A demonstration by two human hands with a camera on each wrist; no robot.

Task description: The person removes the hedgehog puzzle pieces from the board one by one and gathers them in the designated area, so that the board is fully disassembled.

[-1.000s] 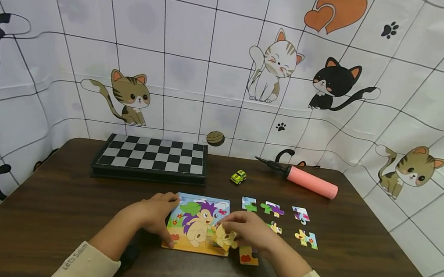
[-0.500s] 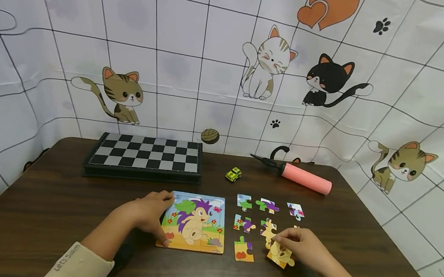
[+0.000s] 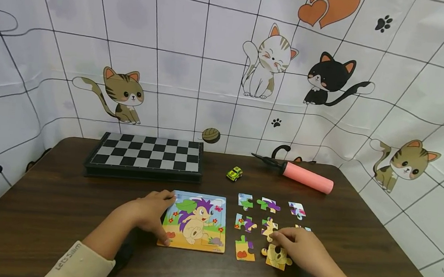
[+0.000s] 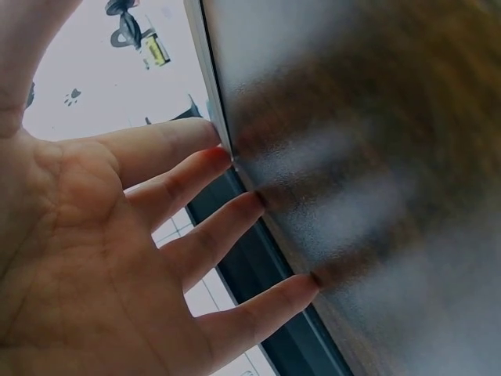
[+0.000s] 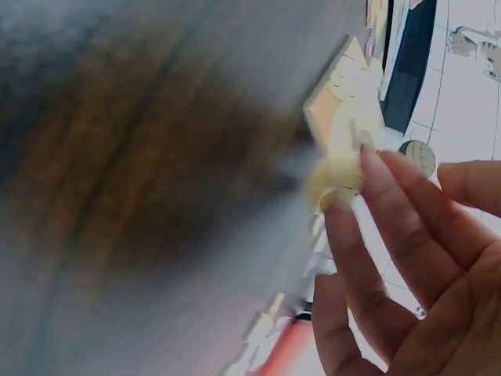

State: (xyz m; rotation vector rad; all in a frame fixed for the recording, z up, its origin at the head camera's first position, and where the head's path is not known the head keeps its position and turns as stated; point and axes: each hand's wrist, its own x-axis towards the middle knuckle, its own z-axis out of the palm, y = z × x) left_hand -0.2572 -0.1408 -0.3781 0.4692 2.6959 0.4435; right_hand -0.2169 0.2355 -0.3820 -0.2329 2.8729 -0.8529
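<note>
A framed hedgehog puzzle board [image 3: 197,237] lies near the table's front edge. My left hand [image 3: 151,213] rests on its left side, with straight spread fingers [image 4: 219,157] against the edge. To the right, my right hand [image 3: 300,247] pinches a yellow puzzle piece [image 3: 275,258] low at the table surface. In the right wrist view my fingertips [image 5: 368,164] touch the yellow piece [image 5: 337,168]. Several loose pieces lie beside it, among them an orange one [image 3: 245,249] and a purple-green one [image 3: 268,205].
A folded chessboard [image 3: 145,158] sits at the back left of the brown table [image 3: 41,210]. A small yellow toy car [image 3: 234,173] and a pink hand pump [image 3: 306,177] lie at the back right. A cat-print curtain surrounds the table.
My right hand carried the yellow piece from over the board out to the right, then lowered it to the table among the loose pieces. The left hand stayed on the board's edge.
</note>
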